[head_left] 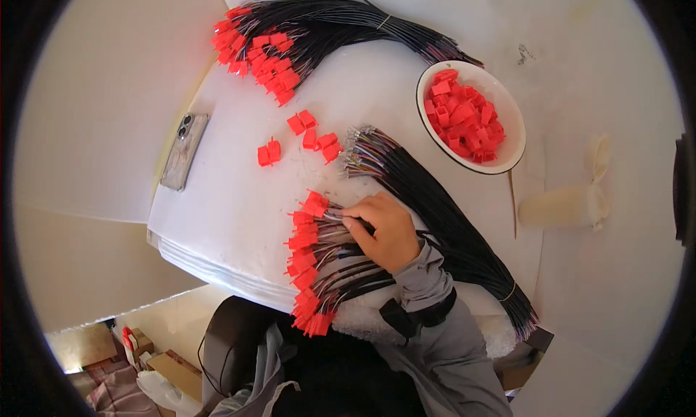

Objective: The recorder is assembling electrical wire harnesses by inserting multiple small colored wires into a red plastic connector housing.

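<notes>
My right hand is closed in a pinch on the wires of a cable, just behind a red plastic connector. Below it on the table runs a row of black cables, each tipped with a red connector, and they pass under the hand. Beside the hand lies a thick bundle of black cables, tied near its lower end, with bare coloured wires and metal terminals at its upper end. Several loose red connectors sit to the left of those terminals. Only the sleeve of my left arm shows at the lower edge; its hand is hidden.
A white bowl full of red connectors stands at the right. Another tied bundle of black cables with red connectors lies at the back. A phone rests near the left edge, and a translucent bottle lies at the right.
</notes>
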`<action>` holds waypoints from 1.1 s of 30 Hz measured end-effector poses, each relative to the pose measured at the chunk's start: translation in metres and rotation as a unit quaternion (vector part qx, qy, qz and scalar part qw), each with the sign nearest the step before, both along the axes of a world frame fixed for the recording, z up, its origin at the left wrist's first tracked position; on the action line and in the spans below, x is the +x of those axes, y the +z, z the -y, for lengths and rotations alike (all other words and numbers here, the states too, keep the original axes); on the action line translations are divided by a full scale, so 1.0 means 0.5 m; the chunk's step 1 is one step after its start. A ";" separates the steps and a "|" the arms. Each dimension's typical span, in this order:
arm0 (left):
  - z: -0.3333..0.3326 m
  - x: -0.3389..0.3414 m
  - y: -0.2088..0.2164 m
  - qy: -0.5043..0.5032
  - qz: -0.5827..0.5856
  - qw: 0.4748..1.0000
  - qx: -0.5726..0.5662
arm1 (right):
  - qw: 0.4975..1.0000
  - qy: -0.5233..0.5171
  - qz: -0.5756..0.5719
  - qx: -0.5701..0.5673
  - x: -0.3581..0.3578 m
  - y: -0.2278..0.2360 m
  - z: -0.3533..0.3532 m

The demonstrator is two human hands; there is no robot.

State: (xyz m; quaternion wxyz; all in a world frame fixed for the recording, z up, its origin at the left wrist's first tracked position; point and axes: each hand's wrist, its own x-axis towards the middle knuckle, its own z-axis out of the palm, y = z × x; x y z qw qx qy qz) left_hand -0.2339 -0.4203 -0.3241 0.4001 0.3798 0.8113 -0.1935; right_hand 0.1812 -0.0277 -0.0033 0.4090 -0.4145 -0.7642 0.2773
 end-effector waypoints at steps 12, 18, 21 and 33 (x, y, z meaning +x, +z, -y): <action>-0.248 -0.017 0.045 -0.025 0.016 0.998 0.064 | 0.999 -0.006 0.026 -0.021 0.006 0.014 0.004; -0.313 -0.036 0.052 -0.042 0.022 0.997 0.067 | 0.999 0.003 0.039 -0.033 0.009 0.016 0.005; -0.331 -0.048 0.050 -0.049 0.025 0.997 0.061 | 0.998 0.001 0.042 -0.044 0.009 0.025 0.004; -0.336 -0.073 0.032 -0.056 0.036 0.996 0.061 | 0.997 0.001 0.020 -0.079 0.006 0.026 -0.005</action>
